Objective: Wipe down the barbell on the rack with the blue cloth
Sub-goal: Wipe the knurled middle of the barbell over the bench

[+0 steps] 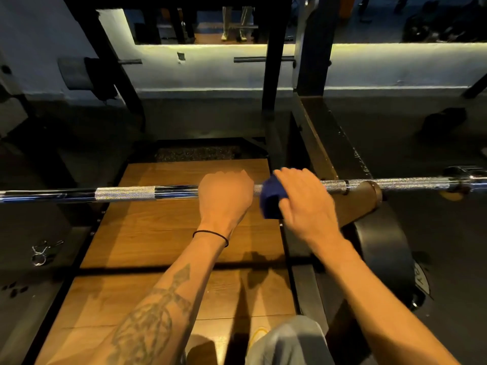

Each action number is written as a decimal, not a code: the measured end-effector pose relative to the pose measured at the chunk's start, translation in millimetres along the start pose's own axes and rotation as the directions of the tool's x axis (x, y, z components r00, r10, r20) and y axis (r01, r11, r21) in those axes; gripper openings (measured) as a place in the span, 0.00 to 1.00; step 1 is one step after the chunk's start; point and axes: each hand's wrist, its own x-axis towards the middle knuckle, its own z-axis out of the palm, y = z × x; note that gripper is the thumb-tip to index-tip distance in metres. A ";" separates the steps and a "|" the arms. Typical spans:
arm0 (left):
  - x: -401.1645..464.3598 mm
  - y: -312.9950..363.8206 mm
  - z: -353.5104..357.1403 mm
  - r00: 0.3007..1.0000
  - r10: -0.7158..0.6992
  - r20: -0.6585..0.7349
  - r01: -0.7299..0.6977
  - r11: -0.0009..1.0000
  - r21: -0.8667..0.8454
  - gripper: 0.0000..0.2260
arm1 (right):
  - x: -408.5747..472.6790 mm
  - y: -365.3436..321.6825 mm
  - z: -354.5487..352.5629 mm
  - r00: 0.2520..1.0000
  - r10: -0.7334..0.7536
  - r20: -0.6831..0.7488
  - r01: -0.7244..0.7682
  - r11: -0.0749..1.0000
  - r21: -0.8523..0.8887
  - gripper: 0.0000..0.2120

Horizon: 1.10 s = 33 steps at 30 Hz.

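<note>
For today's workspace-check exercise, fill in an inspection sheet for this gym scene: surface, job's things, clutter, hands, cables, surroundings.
Surface: wooden platform under the bar, dark flooring either side.
Job's things: barbell lies horizontally across the view; blue cloth is pressed against it.
Clutter: spring collar on the floor at left; weight plate at right.
Hands: left hand is closed round the bar beside the cloth; right hand holds the cloth on the bar, fingers draped over it.
Cables: nothing seen.
Surroundings: black rack upright, pale lit wall, a person's legs far behind.
</note>
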 end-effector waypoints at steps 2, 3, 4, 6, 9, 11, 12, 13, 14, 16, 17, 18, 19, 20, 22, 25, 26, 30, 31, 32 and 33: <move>-0.4 1.3 -1.4 1.000 -0.003 0.019 0.003 1.000 0.005 0.20 | -3.0 12.4 -4.1 0.971 0.212 -0.113 -0.210 0.977 0.025 0.17; -0.9 1.7 -1.1 1.000 -0.006 0.009 0.006 1.000 0.005 0.20 | -3.1 7.3 -1.9 0.931 0.325 -0.168 -0.320 0.946 0.054 0.16; -1.0 1.2 -0.1 1.000 -0.014 -0.004 0.014 1.000 0.004 0.20 | -1.6 -3.7 3.8 0.876 0.438 -0.204 -0.429 0.899 0.085 0.17; -0.8 0.7 1.2 0.999 -0.032 -0.012 0.032 0.999 -0.010 0.21 | 2.9 -33.3 14.7 0.793 0.569 -0.219 -0.551 0.822 0.143 0.20; -1.2 0.8 3.4 1.000 -0.012 -0.003 0.012 1.000 0.008 0.19 | -4.1 -46.4 17.9 0.954 0.277 -0.117 -0.262 0.956 0.133 0.23; -0.8 1.1 2.7 1.000 -0.009 -0.003 0.009 1.000 0.013 0.19 | -7.3 -18.9 6.2 1.000 0.005 -0.014 -0.004 0.998 0.060 0.25; -0.4 1.7 1.9 1.000 -0.021 0.013 0.021 1.000 0.010 0.20 | -6.3 -1.7 0.4 0.999 -0.035 0.000 0.035 0.999 0.037 0.25; 0.2 2.2 1.5 0.999 -0.028 0.025 0.028 1.000 0.002 0.22 | -5.7 12.2 -4.1 1.000 0.008 -0.019 -0.007 1.000 0.030 0.23; 0.2 2.0 1.8 0.999 -0.030 0.027 0.030 0.999 -0.010 0.22 | -6.6 21.4 -7.1 0.993 0.103 -0.060 -0.101 0.994 0.037 0.20; 0.0 1.0 2.0 0.999 -0.032 0.011 0.032 0.999 -0.023 0.23 | -7.3 15.4 -3.8 0.927 0.337 -0.166 -0.329 0.941 0.077 0.18; 0.0 0.7 2.4 0.999 -0.032 0.006 0.032 0.999 -0.020 0.23 | -5.5 1.9 3.2 0.865 0.452 -0.220 -0.441 0.892 0.100 0.19; 0.0 1.3 2.3 0.999 -0.033 0.006 0.033 0.999 -0.021 0.23 | -2.4 -13.5 10.0 0.804 0.541 -0.245 -0.525 0.841 0.134 0.20; -0.4 2.3 2.4 0.999 -0.035 0.011 0.035 0.999 -0.019 0.23 | 1.3 -29.9 14.5 0.781 0.574 -0.245 -0.549 0.819 0.170 0.21; -0.7 2.9 2.9 0.999 -0.038 0.019 0.038 0.999 -0.008 0.22 | 4.3 -43.6 16.5 0.817 0.534 -0.218 -0.500 0.844 0.192 0.21; -0.6 2.0 3.8 1.000 -0.016 0.024 0.015 1.000 0.022 0.21 | 0.0 -52.7 17.9 0.958 0.270 -0.096 -0.253 0.955 0.154 0.23; 0.0 0.2 4.2 1.000 0.000 0.014 -0.001 0.999 0.034 0.20 | -1.0 -18.1 2.4 1.000 0.009 0.016 -0.009 0.999 0.038 0.23; -0.1 0.7 3.6 1.000 -0.014 0.018 0.013 1.000 0.018 0.21 | -2.5 -4.8 -1.5 0.998 0.055 -0.008 -0.055 0.998 0.019 0.21; -0.2 2.3 2.3 0.999 -0.041 -0.005 0.041 0.999 -0.012 0.23 | -2.3 -5.2 3.5 0.828 0.521 -0.205 -0.511 0.853 0.107 0.20; 0.4 1.6 2.4 0.999 -0.043 0.001 0.043 0.999 -0.010 0.23 | 1.5 -20.0 10.0 0.778 0.593 -0.208 -0.576 0.805 0.145 0.21; 0.3 1.2 1.9 0.999 -0.045 0.012 0.045 0.999 -0.010 0.23 | 4.6 -35.4 13.7 0.782 0.592 -0.195 -0.568 0.806 0.168 0.22; 0.2 0.6 2.5 0.999 -0.039 0.030 0.039 0.999 -0.001 0.22 | 4.1 -44.4 16.7 0.848 0.504 -0.162 -0.480 0.861 0.165 0.22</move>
